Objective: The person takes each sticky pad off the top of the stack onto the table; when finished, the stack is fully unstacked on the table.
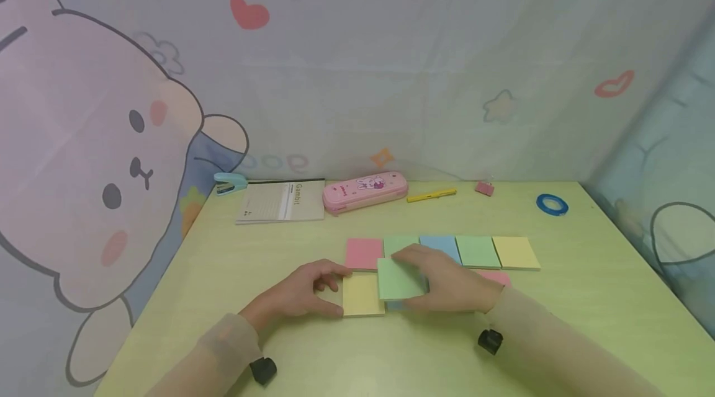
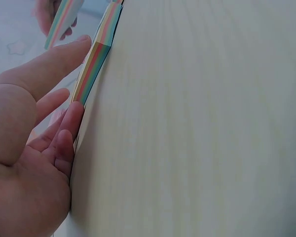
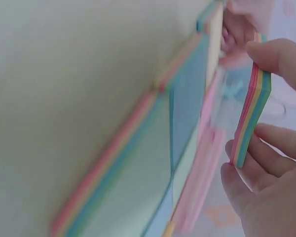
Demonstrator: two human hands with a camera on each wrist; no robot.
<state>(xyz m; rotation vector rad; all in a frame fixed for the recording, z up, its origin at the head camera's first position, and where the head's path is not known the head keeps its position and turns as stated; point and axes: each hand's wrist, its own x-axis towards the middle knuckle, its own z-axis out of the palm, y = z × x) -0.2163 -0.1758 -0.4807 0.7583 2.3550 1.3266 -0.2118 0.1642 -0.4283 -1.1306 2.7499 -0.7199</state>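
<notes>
My right hand (image 1: pixel 455 282) pinches a sticky-note pad (image 1: pixel 399 279) with a green top between thumb and fingers, raised above the other pads. Its layered edge (image 3: pixel 251 108) of pink, yellow, blue and green shows in the right wrist view. At the left end of the front row lies a yellow-topped pad (image 1: pixel 363 294). My left hand (image 1: pixel 310 288) rests beside that pad, thumb and index finger at its left corners. Beneath the raised pad lies a blue-topped pad (image 3: pixel 190 98), mostly hidden in the head view. Next to it is a green-topped pad (image 3: pixel 133 163).
The back row runs from a pink pad (image 1: pixel 364 254) to a yellow pad (image 1: pixel 516 252). Behind it lie a stapler (image 1: pixel 230 183), a notebook (image 1: pixel 279 201), a pink pencil case (image 1: pixel 365 192), a yellow pen (image 1: pixel 432 195), a binder clip (image 1: pixel 485 188) and blue tape (image 1: pixel 541 205).
</notes>
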